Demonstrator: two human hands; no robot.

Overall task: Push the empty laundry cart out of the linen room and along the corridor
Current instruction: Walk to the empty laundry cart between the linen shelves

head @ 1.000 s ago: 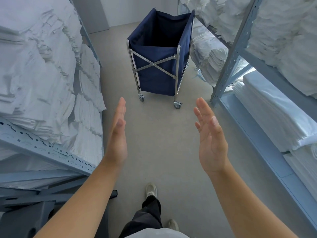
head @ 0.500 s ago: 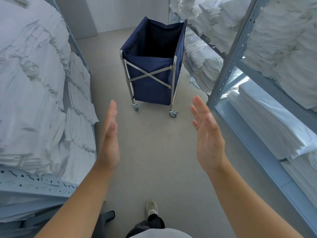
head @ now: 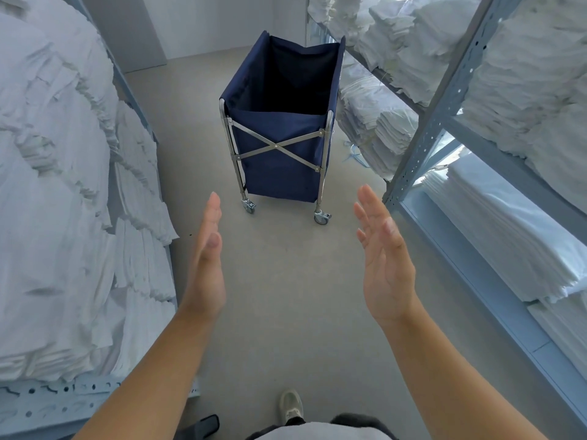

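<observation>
The navy-blue fabric laundry cart on its chrome X-braced folding frame (head: 279, 128) stands straight ahead of me on the pale grey floor (head: 286, 281), well apart from both of my hands and in contact with neither. My left hand (head: 206, 265) is held out flat with fingers extended and together, palm turned inward, gripping nothing. My right hand (head: 384, 258) is likewise spread, palm facing inward toward the left one, and it too holds nothing. The two palms face each other across a gap that roughly matches the width of the cart's near end, so the cart's centre line falls between them. The cart's long axis runs away from me down the aisle, with its short, cross-braced end facing me; the near top rail (head: 276, 114) of that end is the surface I judge the push will act on. The bag's interior reads as dark and empty from this angle. Neither hand is clearly nearer: the right fingertips sit slightly further forward in the head view, but the cart stands a little closer to the right-hand side of the aisle, just beside the grey perforated steel shelving upright (head: 435, 106). Stacks of folded white linen (head: 63, 185) line the left side. I judge that I must close the distance by walking before either hand can reach the rail, then keep the cart clear of the right shelving.
</observation>
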